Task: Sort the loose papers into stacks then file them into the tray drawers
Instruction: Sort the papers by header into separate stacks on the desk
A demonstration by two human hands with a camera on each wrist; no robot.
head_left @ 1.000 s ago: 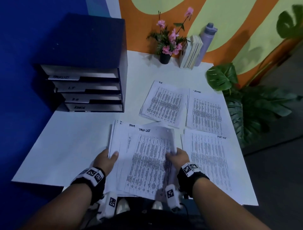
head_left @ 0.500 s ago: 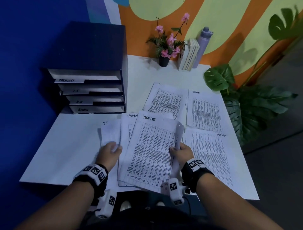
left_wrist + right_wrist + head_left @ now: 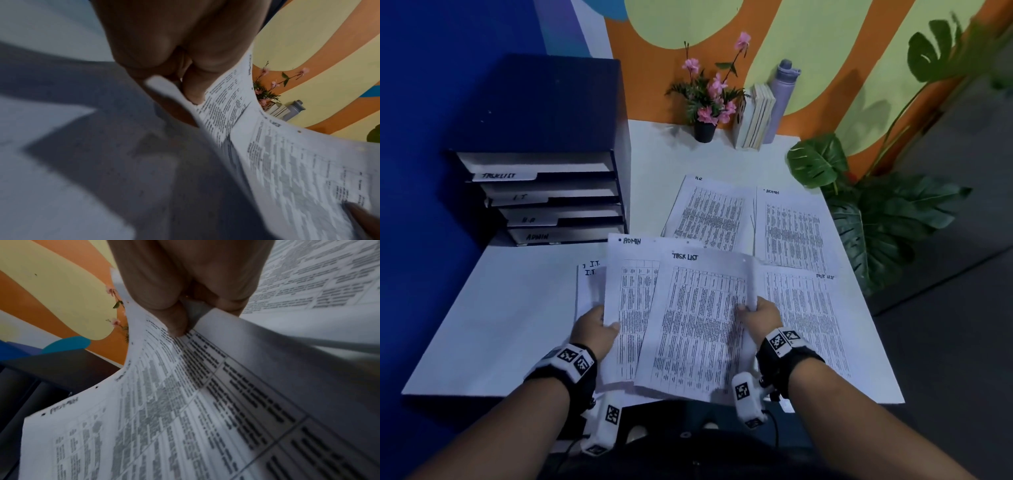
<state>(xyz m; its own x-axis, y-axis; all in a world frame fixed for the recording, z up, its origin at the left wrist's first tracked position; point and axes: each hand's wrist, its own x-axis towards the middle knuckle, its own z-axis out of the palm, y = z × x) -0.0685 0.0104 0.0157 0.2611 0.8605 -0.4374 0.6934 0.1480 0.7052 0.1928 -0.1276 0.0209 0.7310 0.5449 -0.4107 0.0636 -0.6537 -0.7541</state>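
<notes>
I hold a fanned bundle of printed sheets over the near table edge. My left hand grips the left edge of the sheet headed ADMIN, thumb on top, with I.T. sheets behind it. My right hand pinches the curled right edge of the top TASK LIST sheet. In the left wrist view the thumb presses the paper. In the right wrist view the thumb pins the sheet. The dark tray drawers, labelled TASKLIST, I.T, H.R and ADMIN, stand at the far left.
Three sorted stacks lie on the white table: H.R., ADMIN and TASK LIST. A flower pot, books and a bottle stand at the back wall. A leafy plant crowds the right edge.
The bundle has spread into a fan: the TASK LIST sheet slid right with my right hand, uncovering the ADMIN and I.T. headings. Both hands moved forward over the table.
</notes>
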